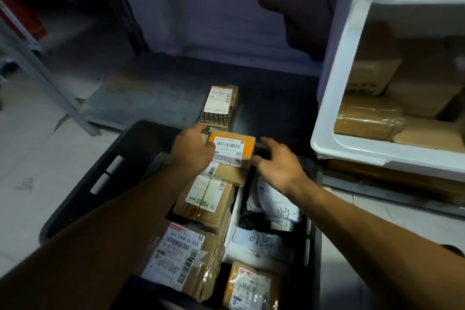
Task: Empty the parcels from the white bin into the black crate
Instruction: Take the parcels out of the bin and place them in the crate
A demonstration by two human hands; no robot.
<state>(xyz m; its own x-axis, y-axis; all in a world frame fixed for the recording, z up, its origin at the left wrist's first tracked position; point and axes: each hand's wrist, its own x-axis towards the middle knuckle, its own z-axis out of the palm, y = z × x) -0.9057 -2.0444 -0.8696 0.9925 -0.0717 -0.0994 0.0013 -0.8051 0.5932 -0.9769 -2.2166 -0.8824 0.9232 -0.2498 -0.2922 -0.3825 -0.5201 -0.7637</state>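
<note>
Step in hand: placing. An orange-taped parcel point(232, 150) sits at the far end of the black crate point(120, 158), on top of other boxes. The left hand point(192, 150) grips its left end, fingers curled over the label. The right hand point(276, 161) rests at its right end with loosely bent fingers; whether it grips cannot be told.

Black crate, near centre: about seven parcels visible, namely four brown boxes, the orange-taped one and two white mailer bags point(274, 204).

White bin point(334, 98), far right, tilted open: at least three brown cartons point(370, 118) remain.

One patterned box point(221, 103) lies just beyond the crate.

Next move, as judged: release the parcel, then reach right into the bin.
</note>
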